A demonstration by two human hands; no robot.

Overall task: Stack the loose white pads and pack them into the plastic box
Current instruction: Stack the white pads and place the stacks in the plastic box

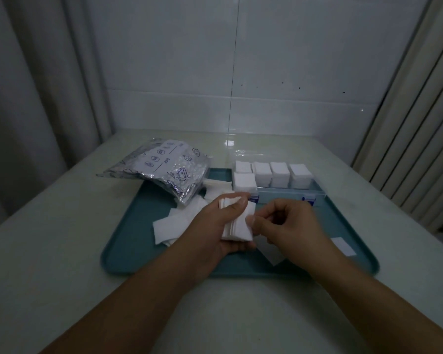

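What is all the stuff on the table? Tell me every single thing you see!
tray: one, teal, on the pale table.
table: one, pale.
plastic box: one, clear, far right part of the tray.
stacks in box: five visible, white.
foil bag: one, silver with printing, on the tray's far left corner.
loose pads: several, white, on the tray left of the hands; two more near the right hand.
held stack: one, white, in the left hand.
left hand: grips the held stack.
right hand: fingers curled at the stack's edge.
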